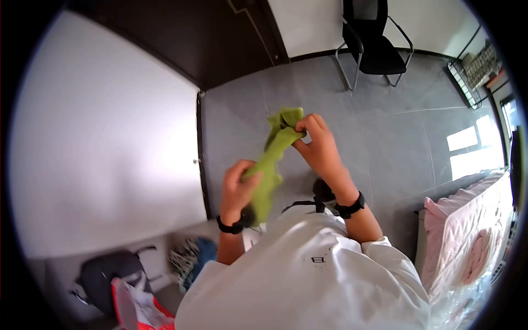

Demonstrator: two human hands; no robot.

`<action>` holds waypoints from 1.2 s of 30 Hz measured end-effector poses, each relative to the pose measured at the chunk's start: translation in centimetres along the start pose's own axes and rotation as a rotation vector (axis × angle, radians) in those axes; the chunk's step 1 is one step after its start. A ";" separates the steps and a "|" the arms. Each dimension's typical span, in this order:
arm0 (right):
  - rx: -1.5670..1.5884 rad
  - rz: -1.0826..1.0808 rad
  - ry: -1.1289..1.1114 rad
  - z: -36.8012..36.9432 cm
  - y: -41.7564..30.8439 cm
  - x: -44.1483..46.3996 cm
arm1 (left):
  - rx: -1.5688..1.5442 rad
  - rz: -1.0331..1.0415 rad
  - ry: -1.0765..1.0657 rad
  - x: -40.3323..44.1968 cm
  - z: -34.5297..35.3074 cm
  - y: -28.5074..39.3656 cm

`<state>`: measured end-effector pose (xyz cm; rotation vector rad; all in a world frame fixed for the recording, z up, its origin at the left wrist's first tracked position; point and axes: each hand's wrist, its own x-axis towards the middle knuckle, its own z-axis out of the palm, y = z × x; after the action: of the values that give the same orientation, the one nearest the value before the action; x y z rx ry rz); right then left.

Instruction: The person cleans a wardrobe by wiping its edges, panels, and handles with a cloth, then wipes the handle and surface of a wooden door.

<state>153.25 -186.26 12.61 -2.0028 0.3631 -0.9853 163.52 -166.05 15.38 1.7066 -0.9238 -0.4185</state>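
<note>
A limp green cloth item (278, 146), with darker patches in its folds, hangs in the air in front of my body. Its exact kind is hard to make out. My right hand (318, 144) pinches the upper end between thumb and fingers. Lower down and to the left, my left hand (239, 188) is closed around the middle of the cloth, a little blurred by motion. Below that hand the cloth's lower end dangles loosely. Each wrist wears a black band.
A black chair (379, 55) stands against the far wall, near a dark brown door (181, 33). To the left is a white panel (110, 137). Pink quilted fabric (467, 231) lies at right. A dark backpack (113, 280) and a red-and-white bag (140, 308) sit lower left.
</note>
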 end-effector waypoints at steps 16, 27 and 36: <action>0.296 0.330 -0.758 -1.6 20.7 29.1 | -0.421 -0.387 -0.081 36.6 7.7 -7.9; -0.215 0.550 -1.138 -0.2 33.0 48.1 | -0.183 0.014 -0.435 59.5 10.4 -13.4; -0.186 0.423 -1.136 3.1 43.3 60.9 | 0.042 0.031 -0.243 73.5 9.9 -17.5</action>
<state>199.45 -244.86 7.97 -2.1760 0.2119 0.5032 209.84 -226.14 8.42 1.7016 -1.1399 -0.5986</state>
